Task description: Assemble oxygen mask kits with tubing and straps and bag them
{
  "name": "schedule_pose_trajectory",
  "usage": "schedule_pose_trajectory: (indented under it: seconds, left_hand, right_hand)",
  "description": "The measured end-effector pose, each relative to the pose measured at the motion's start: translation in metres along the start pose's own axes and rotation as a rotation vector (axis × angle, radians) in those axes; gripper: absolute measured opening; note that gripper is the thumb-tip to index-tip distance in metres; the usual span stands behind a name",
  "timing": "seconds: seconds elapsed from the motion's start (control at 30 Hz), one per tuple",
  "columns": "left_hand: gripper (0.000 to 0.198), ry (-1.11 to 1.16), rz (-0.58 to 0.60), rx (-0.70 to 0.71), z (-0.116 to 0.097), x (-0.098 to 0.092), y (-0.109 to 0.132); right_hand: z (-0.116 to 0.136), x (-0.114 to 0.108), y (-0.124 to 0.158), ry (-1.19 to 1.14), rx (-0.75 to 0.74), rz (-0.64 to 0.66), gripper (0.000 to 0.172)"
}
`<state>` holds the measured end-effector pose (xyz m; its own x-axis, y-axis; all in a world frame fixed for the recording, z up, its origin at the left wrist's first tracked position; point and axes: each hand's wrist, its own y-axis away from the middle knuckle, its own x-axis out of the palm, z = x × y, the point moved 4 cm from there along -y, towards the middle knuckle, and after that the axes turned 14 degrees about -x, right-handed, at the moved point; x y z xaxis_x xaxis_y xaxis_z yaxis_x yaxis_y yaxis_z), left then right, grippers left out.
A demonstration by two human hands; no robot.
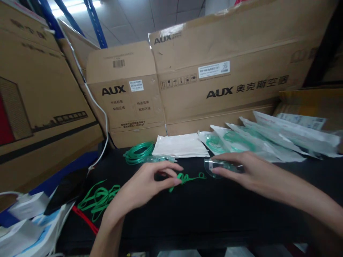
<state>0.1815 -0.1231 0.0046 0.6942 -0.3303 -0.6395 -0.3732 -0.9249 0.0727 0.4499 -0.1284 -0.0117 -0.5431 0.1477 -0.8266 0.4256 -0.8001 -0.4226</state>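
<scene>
My left hand (146, 184) is at the middle of the black tabletop, its thumb and a finger closed on a curled green elastic strap (184, 178). The strap's thin, twisted end reaches right toward my other hand. My right hand (248, 169) grips a clear plastic mask (217, 165) between thumb and fingers. A small pale strip shows on the mask's near part, while the fingers cover its far side. Behind my left hand lie a coil of green tubing (139, 151) and another clear plastic piece (160, 159), partly hidden.
White pouches (180, 144) lie flat at the back. Several filled pouches (257, 139) with green tubing lean in a row at right. Loose green straps (100, 200) and a red strap (87, 219) lie left, near a dark phone (68, 189) and white plugs (29, 207). Cardboard (187, 96) stands behind.
</scene>
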Motion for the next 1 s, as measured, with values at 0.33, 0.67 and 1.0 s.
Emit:
schedule_pose_trajectory:
  seconds: [0.33, 0.67, 1.0]
  left_hand:
    - [0.028, -0.279, -0.040, -0.087, 0.034, -0.016, 0.015]
    - [0.016, -0.394, -0.024, 0.230, 0.001, 0.059, -0.005]
    - [0.016, -0.357, 0.051, 0.181, 0.022, 0.059, -0.018]
  right_hand:
    - [-0.001, 0.011, 0.002, -0.011, 0.052, 0.162, 0.055]
    - [-0.001, 0.005, 0.009, -0.046, 0.019, 0.069, 0.045]
    - [0.009, 0.008, 0.003, -0.061, 0.022, 0.284, 0.052]
